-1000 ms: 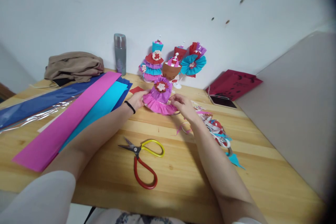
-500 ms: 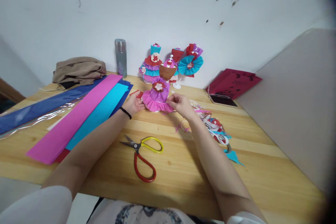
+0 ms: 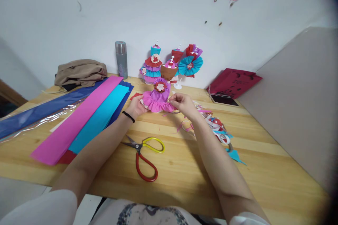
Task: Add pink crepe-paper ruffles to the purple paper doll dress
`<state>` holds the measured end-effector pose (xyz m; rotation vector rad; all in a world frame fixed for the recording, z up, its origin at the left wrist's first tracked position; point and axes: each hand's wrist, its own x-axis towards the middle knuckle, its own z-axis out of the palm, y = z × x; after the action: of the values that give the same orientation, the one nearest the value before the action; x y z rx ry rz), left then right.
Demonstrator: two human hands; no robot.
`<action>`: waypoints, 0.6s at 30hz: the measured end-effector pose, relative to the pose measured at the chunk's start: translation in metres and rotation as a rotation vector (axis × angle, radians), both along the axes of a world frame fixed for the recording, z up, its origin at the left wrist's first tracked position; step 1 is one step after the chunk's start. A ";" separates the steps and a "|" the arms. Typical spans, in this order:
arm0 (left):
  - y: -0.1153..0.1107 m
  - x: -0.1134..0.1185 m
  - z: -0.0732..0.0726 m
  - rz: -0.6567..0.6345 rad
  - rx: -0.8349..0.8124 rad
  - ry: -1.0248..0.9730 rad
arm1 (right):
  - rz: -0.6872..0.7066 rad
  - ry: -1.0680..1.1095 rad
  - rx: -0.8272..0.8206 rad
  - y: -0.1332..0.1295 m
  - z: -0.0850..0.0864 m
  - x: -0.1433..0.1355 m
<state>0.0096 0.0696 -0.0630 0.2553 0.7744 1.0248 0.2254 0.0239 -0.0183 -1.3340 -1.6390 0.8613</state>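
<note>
In the middle of the table stands a small dress form wearing a paper dress (image 3: 158,99), with a brown top, a ruffled pink-purple skirt and a paper flower at the waist. My left hand (image 3: 137,107), palm turned up, holds the skirt's hem at the left, its fingers partly hidden by the ruffle. At the right end of the same hem, my right hand (image 3: 182,103) pinches the ruffle between thumb and forefinger. Scissors (image 3: 138,146) with one yellow and one red handle lie spread on the wood nearer to me.
Pink paper (image 3: 79,123) and blue paper (image 3: 101,117) lie at left, by a brown cloth (image 3: 80,72) and a flask (image 3: 121,59). More paper dresses (image 3: 152,65) stand behind. Paper scraps (image 3: 216,126), a phone (image 3: 224,100) and a red bag (image 3: 235,82) are at right.
My left hand has moved slightly right and in under the hem, lifting its left edge. The right hand keeps its pinch, and the view has shifted a little.
</note>
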 end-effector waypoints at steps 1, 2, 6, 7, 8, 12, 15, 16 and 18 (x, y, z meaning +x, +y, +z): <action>-0.001 0.002 -0.001 0.004 0.022 -0.018 | 0.001 0.002 -0.004 0.000 0.000 0.000; -0.002 0.003 -0.001 0.005 0.043 -0.036 | 0.003 0.003 -0.007 0.000 -0.001 0.000; -0.007 0.008 -0.004 -0.004 0.112 -0.092 | 0.010 -0.007 -0.008 0.000 -0.002 -0.001; -0.008 0.008 -0.005 -0.017 0.123 -0.100 | 0.010 -0.011 -0.007 0.000 -0.002 -0.001; -0.009 0.008 -0.006 -0.035 0.130 -0.104 | 0.010 -0.015 -0.007 0.000 -0.002 -0.001; -0.012 0.007 -0.008 -0.103 0.137 -0.100 | -0.005 -0.035 -0.002 0.000 -0.003 -0.001; -0.014 0.008 -0.007 -0.102 0.152 -0.095 | -0.023 -0.063 0.003 0.000 -0.003 0.000; -0.014 0.009 -0.006 -0.098 0.155 -0.095 | -0.029 -0.074 0.004 -0.001 -0.002 0.001; -0.015 0.010 -0.005 -0.096 0.163 -0.095 | -0.043 -0.096 0.007 -0.001 -0.002 0.002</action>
<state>0.0200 0.0543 -0.0684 0.3773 0.5879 1.0023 0.2275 0.0229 -0.0198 -1.4201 -1.6789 0.7761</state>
